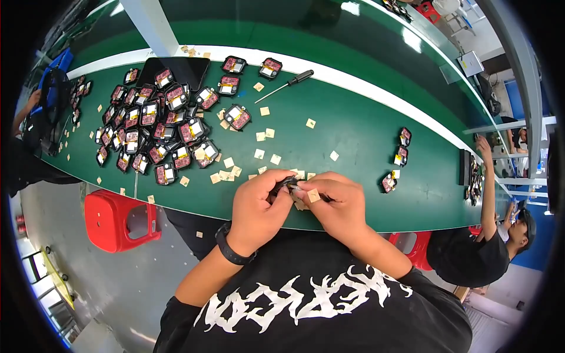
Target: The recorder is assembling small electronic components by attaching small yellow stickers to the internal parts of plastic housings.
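Note:
Near the front edge of the green table, my left hand (259,206) and my right hand (338,206) meet with fingers closed round a small black casing (283,183). Most of it is hidden by my fingers and thumbs. A beige square sticker (313,195) shows at my right fingertips; whether it is pinched or stuck there I cannot tell. More beige squares (225,176) lie on the table just left of my hands. Farther left is a heap of black casings with red circuit boards (175,97), and one such casing (237,117) lies beside the heap.
A screwdriver (285,86) lies toward the back of the green table (329,182). Three casings (401,156) stand in a row on the right. A dark flat tray (194,70) is behind the heap. Red stools (112,220) stand below. A person (477,253) works at the right.

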The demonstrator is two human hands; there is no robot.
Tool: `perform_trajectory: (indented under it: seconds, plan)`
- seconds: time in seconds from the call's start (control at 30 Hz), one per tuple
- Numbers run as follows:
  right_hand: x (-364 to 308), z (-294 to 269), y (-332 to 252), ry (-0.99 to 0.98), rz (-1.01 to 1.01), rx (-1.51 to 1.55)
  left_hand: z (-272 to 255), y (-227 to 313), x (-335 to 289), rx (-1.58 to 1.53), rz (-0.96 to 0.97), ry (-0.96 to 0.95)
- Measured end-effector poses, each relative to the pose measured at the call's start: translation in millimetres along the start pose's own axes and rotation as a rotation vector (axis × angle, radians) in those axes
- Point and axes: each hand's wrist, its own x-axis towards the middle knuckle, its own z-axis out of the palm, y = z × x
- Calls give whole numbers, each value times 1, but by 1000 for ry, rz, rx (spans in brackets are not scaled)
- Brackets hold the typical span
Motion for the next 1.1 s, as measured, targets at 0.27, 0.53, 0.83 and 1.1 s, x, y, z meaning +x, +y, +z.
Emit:
perform_trajectory:
  seconds: [0.27, 0.53, 0.83, 1.1]
  plan:
    - [-2, 10, 10, -24, -73, 17, -4, 5, 2, 67, 87, -2]
    - [11, 5, -2, -127, 59, -19, -8, 4, 0, 40, 90, -32]
    - [21, 2, 19, -66, 415, 377, -15, 5, 3, 152, 173, -157]
    - [47, -10, 1, -374, 554, 458, -14, 5, -1, 176, 163, -183]
